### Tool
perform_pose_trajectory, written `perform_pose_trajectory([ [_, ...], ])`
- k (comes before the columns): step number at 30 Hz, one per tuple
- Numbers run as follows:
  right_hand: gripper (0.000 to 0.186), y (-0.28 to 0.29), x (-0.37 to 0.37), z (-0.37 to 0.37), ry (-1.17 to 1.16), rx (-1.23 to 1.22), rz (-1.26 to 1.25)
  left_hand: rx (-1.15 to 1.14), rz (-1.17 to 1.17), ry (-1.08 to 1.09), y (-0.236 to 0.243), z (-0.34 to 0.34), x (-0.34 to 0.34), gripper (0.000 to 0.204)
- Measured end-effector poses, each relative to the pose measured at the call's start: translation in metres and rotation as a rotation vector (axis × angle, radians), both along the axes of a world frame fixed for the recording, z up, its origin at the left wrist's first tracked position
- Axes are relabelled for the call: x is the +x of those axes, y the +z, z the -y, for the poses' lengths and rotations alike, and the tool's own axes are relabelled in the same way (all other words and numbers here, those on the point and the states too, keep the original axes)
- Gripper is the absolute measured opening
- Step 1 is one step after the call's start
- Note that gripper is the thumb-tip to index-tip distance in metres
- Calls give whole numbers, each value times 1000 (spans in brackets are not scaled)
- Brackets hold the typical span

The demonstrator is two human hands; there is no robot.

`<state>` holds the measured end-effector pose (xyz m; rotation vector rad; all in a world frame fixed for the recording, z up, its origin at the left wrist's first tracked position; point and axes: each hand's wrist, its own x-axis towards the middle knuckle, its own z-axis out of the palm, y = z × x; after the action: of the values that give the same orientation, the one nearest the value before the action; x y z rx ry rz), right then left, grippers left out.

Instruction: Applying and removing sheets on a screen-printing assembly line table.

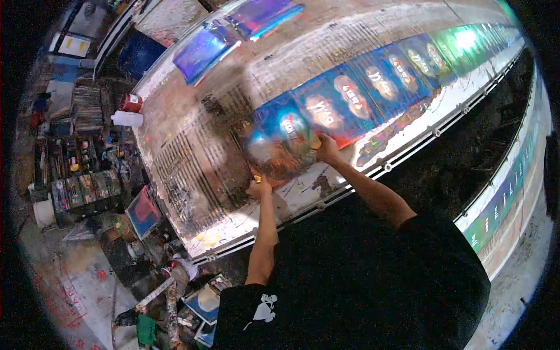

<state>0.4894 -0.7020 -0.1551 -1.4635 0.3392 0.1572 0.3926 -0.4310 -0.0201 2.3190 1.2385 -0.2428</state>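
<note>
A long, paint-stained printing table (163, 140) runs diagonally from lower left to upper right, with a row of blue printed panels (373, 64) along it. At the near end of the row a blurred, translucent screen frame (274, 151) lies over the blue, with reddish-brown showing toward its lower part. My left hand (258, 188) is closed on its near-left corner, by a small yellow piece. My right hand (326, 146) is closed on its right side, also by a yellow piece. What the yellow pieces are I cannot make out.
Two purple-blue screens (204, 55) lie along the far side, a white bottle (125, 119) and red can (131, 102) at the left end. Crowded shelves (84, 189), leaning frames (142, 213) and a green cloth (146, 329) are at left. Another printed table (507, 186) runs along the right.
</note>
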Motion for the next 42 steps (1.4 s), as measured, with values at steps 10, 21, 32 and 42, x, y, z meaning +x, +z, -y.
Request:
perform_pose_trajectory([
  [10, 39, 112, 10, -38, 471, -848, -104, -731, 91, 497, -66, -79, -60, 21],
  [21, 15, 50, 2, -34, 370, -530, 199, -776, 500, 357, 147, -27, -15, 16],
  [32, 27, 193, -34, -100, 570, -403, 310, -543, 433, 357, 46, -59, -149, 21],
  [42, 43, 259, 58, 63, 412, -799, 425, -665, 758, 201, -51, 101, -14, 25],
])
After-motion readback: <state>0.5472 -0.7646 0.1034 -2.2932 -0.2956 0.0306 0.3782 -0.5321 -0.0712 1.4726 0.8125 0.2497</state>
